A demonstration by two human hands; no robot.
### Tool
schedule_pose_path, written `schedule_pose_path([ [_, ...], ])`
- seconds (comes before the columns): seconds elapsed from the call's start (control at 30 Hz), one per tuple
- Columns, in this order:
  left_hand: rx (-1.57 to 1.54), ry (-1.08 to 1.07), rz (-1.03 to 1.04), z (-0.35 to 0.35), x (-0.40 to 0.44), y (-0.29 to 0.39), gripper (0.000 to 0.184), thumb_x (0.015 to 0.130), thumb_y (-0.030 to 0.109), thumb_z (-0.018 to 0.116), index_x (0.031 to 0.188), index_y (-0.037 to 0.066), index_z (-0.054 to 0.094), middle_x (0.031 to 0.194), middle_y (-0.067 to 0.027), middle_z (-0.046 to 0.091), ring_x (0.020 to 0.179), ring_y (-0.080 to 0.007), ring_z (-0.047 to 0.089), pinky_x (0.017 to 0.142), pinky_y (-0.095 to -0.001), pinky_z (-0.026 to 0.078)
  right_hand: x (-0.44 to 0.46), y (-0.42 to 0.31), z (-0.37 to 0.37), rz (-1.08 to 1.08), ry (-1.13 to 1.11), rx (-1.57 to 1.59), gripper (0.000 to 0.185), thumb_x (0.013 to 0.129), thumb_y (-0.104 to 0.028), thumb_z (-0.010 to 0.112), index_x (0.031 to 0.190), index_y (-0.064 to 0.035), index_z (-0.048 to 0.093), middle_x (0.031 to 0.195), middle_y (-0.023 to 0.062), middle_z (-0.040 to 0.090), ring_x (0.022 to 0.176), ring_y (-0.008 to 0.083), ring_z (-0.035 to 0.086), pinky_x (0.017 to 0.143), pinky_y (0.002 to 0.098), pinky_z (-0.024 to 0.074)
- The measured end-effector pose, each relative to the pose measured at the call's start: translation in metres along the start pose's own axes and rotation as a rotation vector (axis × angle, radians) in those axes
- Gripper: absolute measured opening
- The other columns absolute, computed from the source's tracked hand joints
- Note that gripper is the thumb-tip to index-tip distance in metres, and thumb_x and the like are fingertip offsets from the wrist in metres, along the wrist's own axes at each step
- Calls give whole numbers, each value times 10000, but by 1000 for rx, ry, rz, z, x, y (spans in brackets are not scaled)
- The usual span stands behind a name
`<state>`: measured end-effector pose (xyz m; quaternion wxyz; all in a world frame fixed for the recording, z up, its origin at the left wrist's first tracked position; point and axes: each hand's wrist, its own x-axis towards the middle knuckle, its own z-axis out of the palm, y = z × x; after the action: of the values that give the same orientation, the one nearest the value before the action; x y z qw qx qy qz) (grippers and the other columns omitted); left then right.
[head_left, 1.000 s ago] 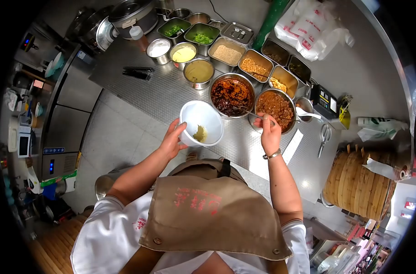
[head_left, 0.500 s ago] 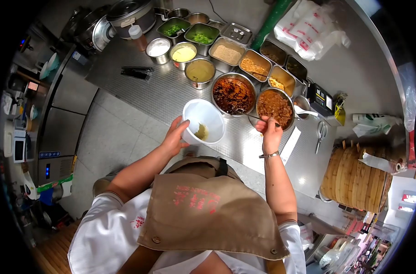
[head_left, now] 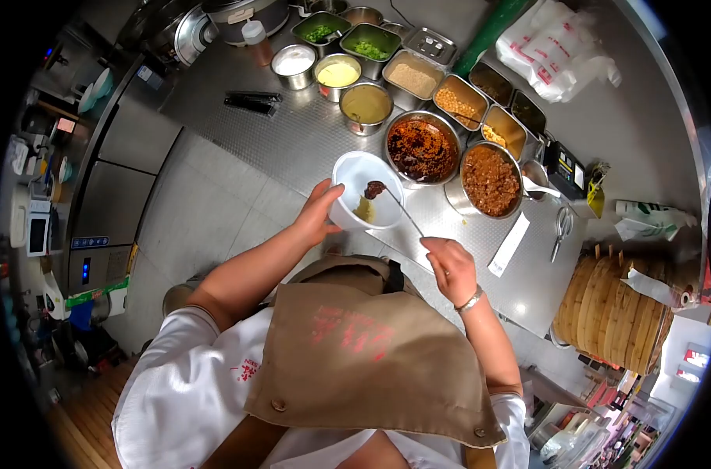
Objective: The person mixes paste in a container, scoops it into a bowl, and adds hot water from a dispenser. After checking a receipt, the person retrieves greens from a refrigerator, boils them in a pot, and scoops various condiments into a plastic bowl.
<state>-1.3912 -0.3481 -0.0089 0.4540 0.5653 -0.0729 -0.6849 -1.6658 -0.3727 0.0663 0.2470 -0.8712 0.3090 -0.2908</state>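
My left hand (head_left: pixel 318 213) grips a white plastic bowl (head_left: pixel 350 173) by its side, tilted toward me above the counter's front edge. A pale yellowish dab (head_left: pixel 363 209) lies inside it. In my right hand (head_left: pixel 452 270) is the thin handle of a metal spoon (head_left: pixel 405 211), its fingers closed around the end. The spoon's head is inside the bowl's opening and carries a dark red, chunky sauce (head_left: pixel 375 189). Just beyond the bowl stand a steel bowl of chili oil (head_left: pixel 423 147) and a steel pot of brown minced sauce (head_left: pixel 491 181).
Several steel containers of toppings, among them chopped greens (head_left: pixel 369 50) and a yellow paste (head_left: pixel 338 73), line the counter (head_left: pixel 309 129). Black tongs (head_left: pixel 252 102) lie left. Scissors (head_left: pixel 562 227), a paper strip (head_left: pixel 509 245) and a black scale (head_left: pixel 565 168) are right.
My right hand has moved down and left from beside the sauce pots, bringing the spoon with dark sauce into the white bowl. My left hand still holds the bowl.
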Motion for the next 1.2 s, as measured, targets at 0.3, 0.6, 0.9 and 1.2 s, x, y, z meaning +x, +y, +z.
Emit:
schedule_pose_path([
  [0.3, -21, -24, 13, -6, 6, -6, 742, 762, 397, 575, 1357, 223, 167, 1328, -89, 276, 1169, -311, 318, 880, -549, 298, -21, 16, 24, 345, 198, 322, 201, 868, -50, 462, 1009, 28, 582, 899, 139, 633, 840, 212, 618, 748, 284, 471],
  [0.6, -33, -23, 38, -8, 2, -4, 689, 760, 372, 582, 1328, 225, 219, 1314, -86, 326, 1185, -272, 338, 910, -551, 260, -27, 32, 44, 924, 589, 997, 286, 918, -186, 401, 998, 56, 531, 824, 139, 613, 715, 203, 612, 670, 294, 511],
  [0.9, -15, -100, 52, -21, 9, -3, 739, 751, 378, 595, 1345, 219, 186, 1330, -88, 315, 1205, -279, 321, 913, -552, 246, 2, 39, 7, 926, 813, 1016, 282, 911, -218, 401, 943, 29, 533, 728, 106, 603, 602, 169, 586, 578, 258, 505],
  [1.2, 1, -133, 49, -30, 17, 0, 747, 763, 371, 590, 1357, 204, 169, 1325, -94, 310, 1187, -284, 334, 904, -553, 272, 33, 60, 49, 647, 471, 115, 229, 892, -184, 483, 1005, -27, 607, 822, 84, 657, 764, 145, 626, 687, 259, 481],
])
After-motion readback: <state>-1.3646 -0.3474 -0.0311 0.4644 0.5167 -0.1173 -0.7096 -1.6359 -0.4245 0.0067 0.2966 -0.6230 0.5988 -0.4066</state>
